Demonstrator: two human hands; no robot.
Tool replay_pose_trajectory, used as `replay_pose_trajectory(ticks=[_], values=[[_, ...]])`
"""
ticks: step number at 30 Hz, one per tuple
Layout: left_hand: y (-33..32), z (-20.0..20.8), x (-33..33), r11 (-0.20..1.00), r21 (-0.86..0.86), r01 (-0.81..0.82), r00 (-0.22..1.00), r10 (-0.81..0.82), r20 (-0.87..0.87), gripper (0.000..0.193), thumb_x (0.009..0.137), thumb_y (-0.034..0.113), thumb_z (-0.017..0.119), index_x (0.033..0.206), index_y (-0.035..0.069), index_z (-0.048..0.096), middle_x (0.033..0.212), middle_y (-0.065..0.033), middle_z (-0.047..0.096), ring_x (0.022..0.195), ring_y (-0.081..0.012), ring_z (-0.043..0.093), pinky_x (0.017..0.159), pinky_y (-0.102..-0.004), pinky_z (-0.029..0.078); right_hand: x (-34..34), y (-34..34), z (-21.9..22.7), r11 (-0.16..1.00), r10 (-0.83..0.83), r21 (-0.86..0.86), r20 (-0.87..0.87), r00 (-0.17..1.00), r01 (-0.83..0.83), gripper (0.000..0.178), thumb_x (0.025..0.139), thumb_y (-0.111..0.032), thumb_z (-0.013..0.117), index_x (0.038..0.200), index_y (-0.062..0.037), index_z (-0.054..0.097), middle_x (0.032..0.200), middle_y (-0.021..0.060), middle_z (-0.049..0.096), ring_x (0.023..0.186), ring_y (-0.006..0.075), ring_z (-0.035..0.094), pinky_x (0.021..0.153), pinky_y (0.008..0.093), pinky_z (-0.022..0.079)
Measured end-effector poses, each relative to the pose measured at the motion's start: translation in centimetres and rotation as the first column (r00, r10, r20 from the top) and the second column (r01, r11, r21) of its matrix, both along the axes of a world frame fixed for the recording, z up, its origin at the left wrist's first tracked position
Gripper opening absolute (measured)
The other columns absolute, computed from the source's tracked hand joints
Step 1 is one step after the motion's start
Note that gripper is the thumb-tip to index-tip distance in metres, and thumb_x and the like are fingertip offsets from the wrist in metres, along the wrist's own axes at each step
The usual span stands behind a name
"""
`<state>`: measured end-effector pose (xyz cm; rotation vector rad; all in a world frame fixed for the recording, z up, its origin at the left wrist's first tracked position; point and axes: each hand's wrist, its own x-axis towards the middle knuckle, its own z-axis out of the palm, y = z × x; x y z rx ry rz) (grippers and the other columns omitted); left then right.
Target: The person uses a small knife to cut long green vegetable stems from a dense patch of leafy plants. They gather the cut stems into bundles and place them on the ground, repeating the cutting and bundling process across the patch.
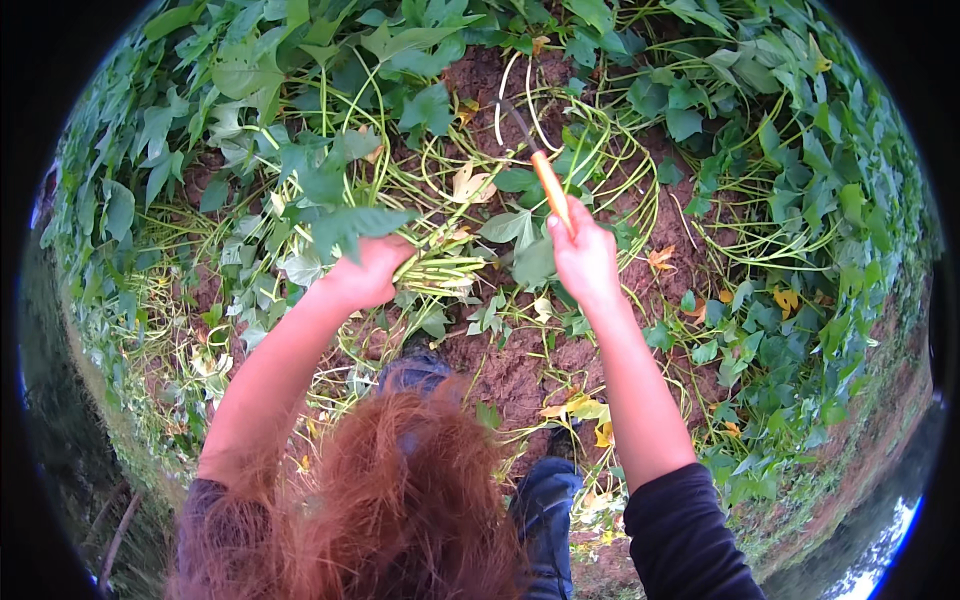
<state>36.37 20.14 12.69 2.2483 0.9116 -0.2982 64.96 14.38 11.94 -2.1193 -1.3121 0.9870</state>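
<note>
My left hand (368, 272) is closed round a bundle of cut green leaf stems (440, 270), their pale ends pointing right. Broad green leaves (350, 225) of the bundle cover part of that hand. In my right hand (585, 255) is a sickle (551, 186) with an orange handle, gripped near its lower end. Its thin dark curved blade reaches up and left among the vines, and the tip is hard to make out. Pale bare stems (503, 100) stand beside the blade.
Dense leafy vines (840, 150) surround the patch on the far side and both flanks. Reddish-brown soil (500, 375) shows between trailing stems. Yellowed leaves (580, 408) lie near my feet. My legs in dark blue trousers (548, 510) stand at the near side.
</note>
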Motion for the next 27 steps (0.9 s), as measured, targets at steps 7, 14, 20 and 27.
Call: replay_pose_trajectory(ticks=[7,14,20,27], values=[[-0.1,-1.7,-0.9,0.996,-0.061,-0.072,0.992,0.065,-0.106,0.034,0.065,0.008,0.065,0.099,0.007,0.060,0.091,-0.0142,0.063,0.085,-0.0338,0.062,0.076,-0.0410,0.050,1.0,-11.5,-1.7,0.985,0.149,-0.116,0.172,0.974,-0.130,0.035,0.089,-0.022,0.054,0.122,-0.0086,0.051,0.070,0.0209,0.061,0.062,0.0366,0.063,0.053,0.0445,0.050],[-1.3,-1.6,-6.9,0.980,-0.194,-0.044,0.981,0.006,-0.192,0.043,0.066,0.001,0.064,0.108,0.006,0.061,0.107,-0.0145,0.061,0.099,-0.0298,0.060,0.082,-0.0378,0.051,6.4,-24.7,4.5,0.963,0.013,-0.255,0.351,0.936,0.083,0.043,0.087,-0.017,0.059,0.125,0.0001,0.049,0.086,0.0233,0.065,0.070,0.0367,0.066,0.061,0.0418,0.054],[0.2,5.2,-12.3,0.956,0.140,-0.258,0.954,0.275,-0.121,0.044,0.065,0.007,0.071,0.107,0.004,0.060,0.105,-0.0168,0.060,0.098,-0.0341,0.059,0.088,-0.0395,0.047,0.4,-9.9,1.9,0.969,0.245,-0.035,0.223,0.944,-0.243,0.038,0.086,-0.019,0.059,0.121,-0.0054,0.049,0.082,0.0171,0.065,0.067,0.0349,0.064,0.056,0.0436,0.052],[1.2,2.1,-10.1,0.972,0.162,-0.168,0.971,0.192,-0.145,0.046,0.062,0.015,0.073,0.105,0.005,0.061,0.104,-0.0170,0.060,0.099,-0.0339,0.058,0.090,-0.0412,0.046,-2.3,2.9,-5.8,0.889,0.370,-0.360,0.203,0.907,-0.282,0.031,0.089,-0.027,0.052,0.108,-0.0028,0.054,0.085,0.0226,0.065,0.077,0.0394,0.064,0.071,0.0502,0.051]])
